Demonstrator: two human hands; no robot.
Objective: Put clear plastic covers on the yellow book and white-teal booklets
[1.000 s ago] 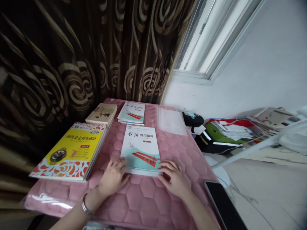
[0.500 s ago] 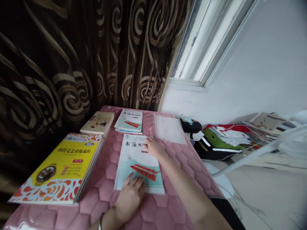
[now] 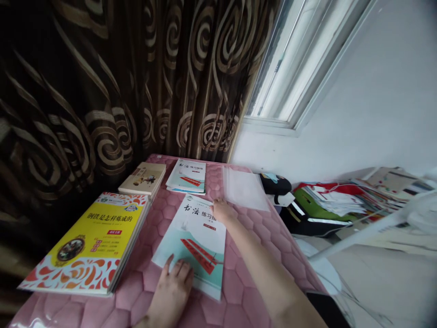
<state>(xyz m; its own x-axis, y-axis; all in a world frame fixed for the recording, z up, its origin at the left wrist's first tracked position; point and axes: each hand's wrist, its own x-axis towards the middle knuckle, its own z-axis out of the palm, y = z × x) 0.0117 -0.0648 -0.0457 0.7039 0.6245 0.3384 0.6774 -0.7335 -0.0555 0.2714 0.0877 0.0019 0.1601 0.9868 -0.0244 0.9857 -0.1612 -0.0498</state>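
At left on the pink counter [image 3: 138,269] we see a yellow book [image 3: 102,228], with a tan book [image 3: 145,178] just beyond. Our left hand [image 3: 173,286] rests on the near left part of the booklet [image 3: 196,230], fingers slightly spread. The booklet lies aslant mid-counter, just nearer than a stack [image 3: 187,176]. Our right hand [image 3: 221,211] curls at its far right corner; we cannot tell whether it pinches the cover. Farther right are a translucent sleeve [image 3: 244,189] and, near, a dark phone [image 3: 326,310].

The right hand [image 3: 221,211] hides part of the white booklet [image 3: 194,234]; the bottom edge crops a black phone [image 3: 327,310].
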